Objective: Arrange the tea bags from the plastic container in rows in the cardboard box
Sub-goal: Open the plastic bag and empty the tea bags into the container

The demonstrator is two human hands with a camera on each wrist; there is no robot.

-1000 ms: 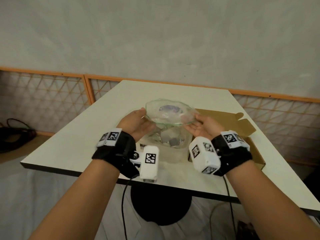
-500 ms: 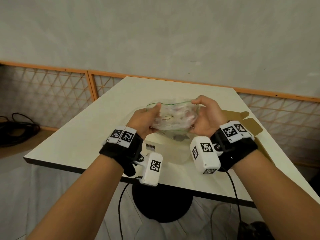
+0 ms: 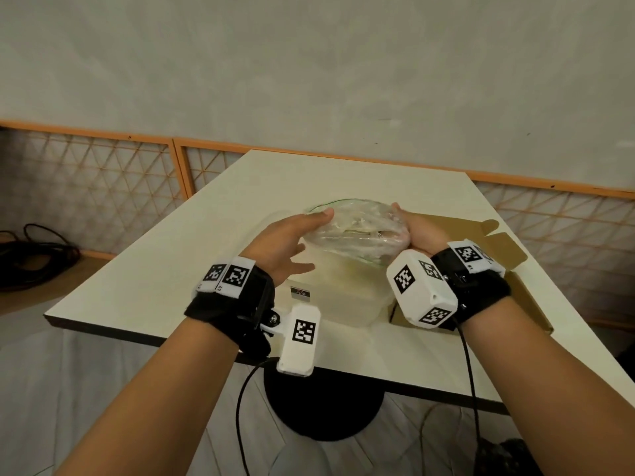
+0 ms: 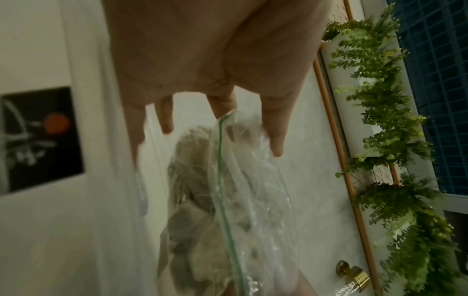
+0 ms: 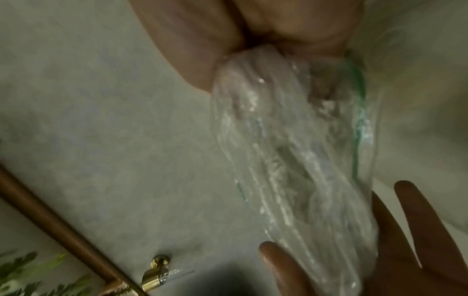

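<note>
Left hand (image 3: 287,240) is up above the table (image 3: 178,259), pressed flat-ish against the left side of a clear zip bag (image 3: 357,231) with a green seal line. Fingers look straight and spread, thumb on top near the bag's upper edge, so it's more of a steadying touch than a real grab. The left wrist view backs that up: fingertips (image 4: 276,146) stretched out along the plastic, not curled round it.

The bag itself is held in the air between both hands, right over the plastic container (image 3: 343,297), which sits by the near edge of the table, roughly in the middle. Inside the bag you can make out the tea bags (image 4: 192,200), brownish and bunched together. Can't count them through the crinkly plastic. The container has a small dark label on its left side, too blurry to read.

Right hand (image 3: 421,233) cups the right end of the bag with the palm facing up and fingers wrapped onto the plastic, so that one is actually gripping it. The right wrist view is smeared but shows the plastic bunched in the hand.

The cardboard box (image 3: 508,266) is open, flaps up, just beside the container on its right, reaching to the right edge of the table. The right wrist covers most of its inside.
</note>
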